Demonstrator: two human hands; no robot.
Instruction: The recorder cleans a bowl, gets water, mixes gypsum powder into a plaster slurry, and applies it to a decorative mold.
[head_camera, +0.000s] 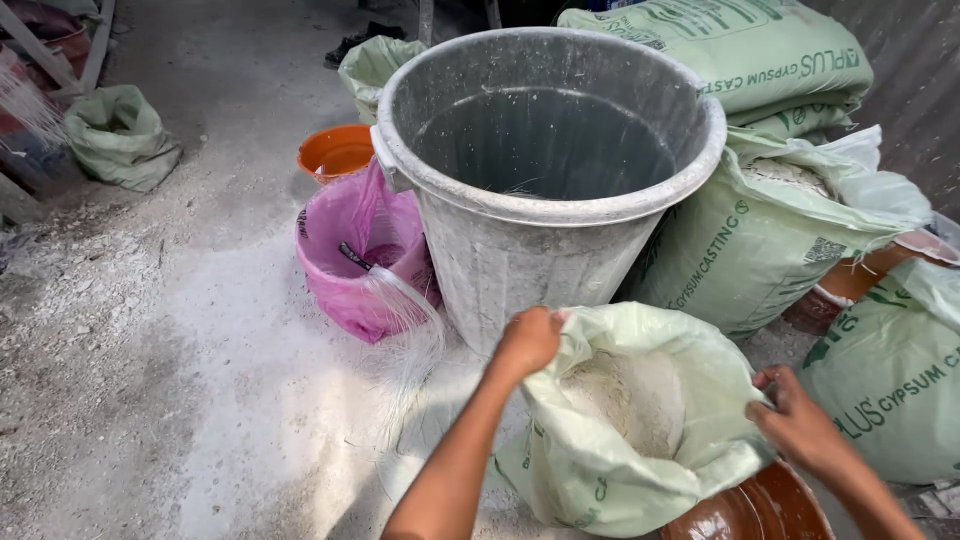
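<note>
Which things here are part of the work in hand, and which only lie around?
In use: left hand, right hand, open powder sack, both gripping its mouth.

Lying about: grey tub, pink bag, orange bucket, stacked sacks.

The fingertips of the left hand curl inside the rim of the pale green sack, out of sight. Those of the right hand vanish behind its far fold. Below those fingers, the brown bowl runs off the bottom edge. Beyond the left fingers, the grey tub hides its own bottom in shadow.
</note>
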